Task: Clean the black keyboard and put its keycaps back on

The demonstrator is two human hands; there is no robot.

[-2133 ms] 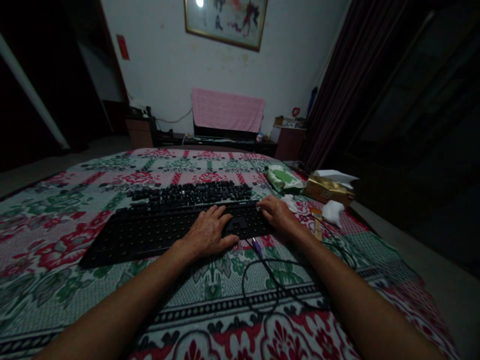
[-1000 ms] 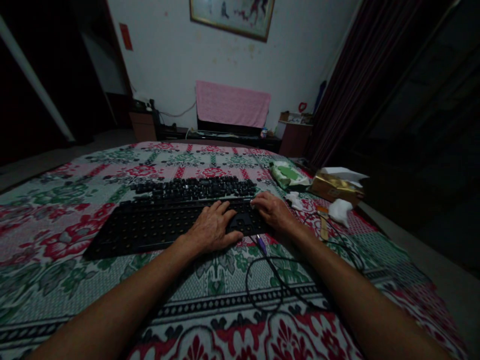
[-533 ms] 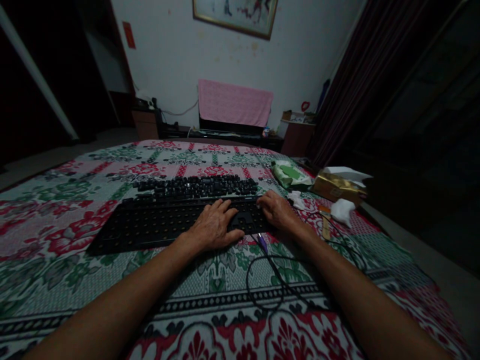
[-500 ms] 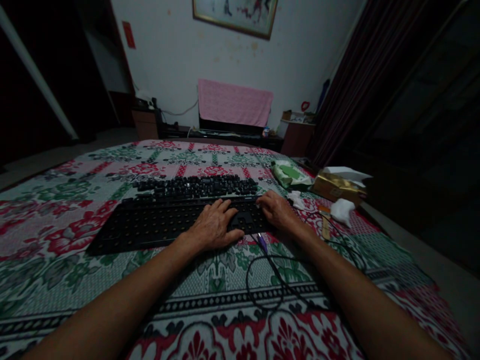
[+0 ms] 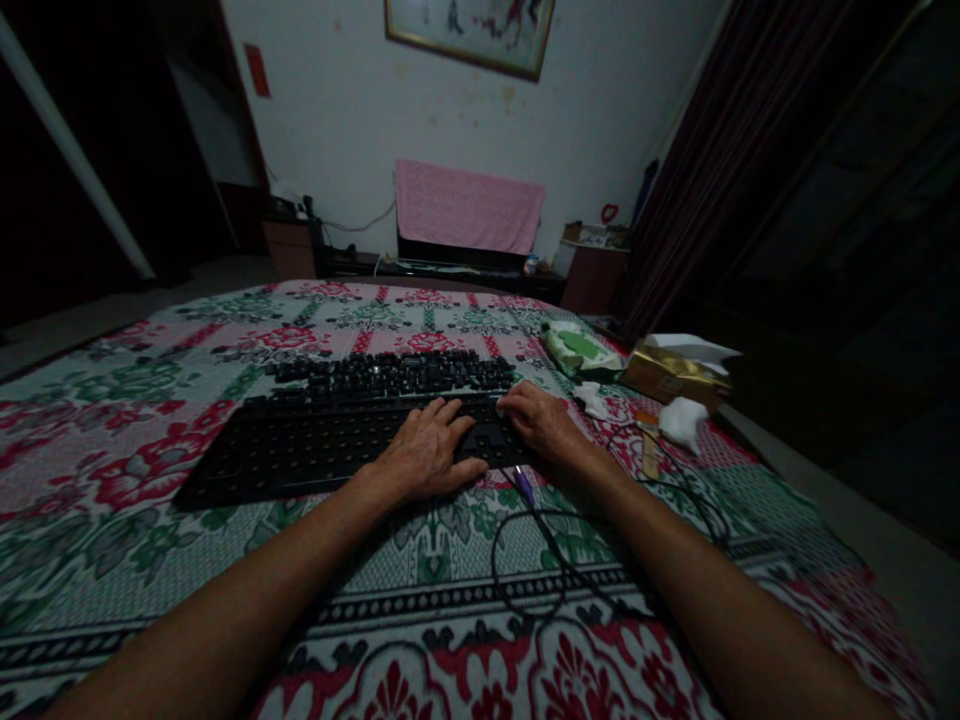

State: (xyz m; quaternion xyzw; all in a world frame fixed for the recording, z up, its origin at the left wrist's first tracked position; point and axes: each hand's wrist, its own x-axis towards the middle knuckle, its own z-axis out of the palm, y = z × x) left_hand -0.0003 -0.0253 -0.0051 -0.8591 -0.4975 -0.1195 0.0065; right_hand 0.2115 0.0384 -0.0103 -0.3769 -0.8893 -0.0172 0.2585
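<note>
A black keyboard [image 5: 300, 445] with its keycaps off lies on the patterned tablecloth, rows of small round key posts showing. My left hand [image 5: 427, 448] rests flat on its right-hand part, fingers spread and thumb out near the front edge. Over the keyboard's right end, my right hand [image 5: 544, 420] is closed in a pinch. A bit of white, like a small wad of wipe [image 5: 501, 406], shows at its fingertips; most of it is hidden. Behind the keyboard lies a long pile of loose black keycaps [image 5: 405, 374].
A black cable with a purple USB plug [image 5: 524, 487] loops in front of the keyboard. To the right are a green wipes pack [image 5: 577, 347], a gold tissue box [image 5: 667, 372], crumpled white wads [image 5: 682, 422] and a flat tan strip [image 5: 649, 455]. Floral tablecloth [image 5: 435, 540] covers the table.
My right hand has slid slightly left along the keyboard's right end, still pinching. My left hand has stayed in place on the keyboard.
</note>
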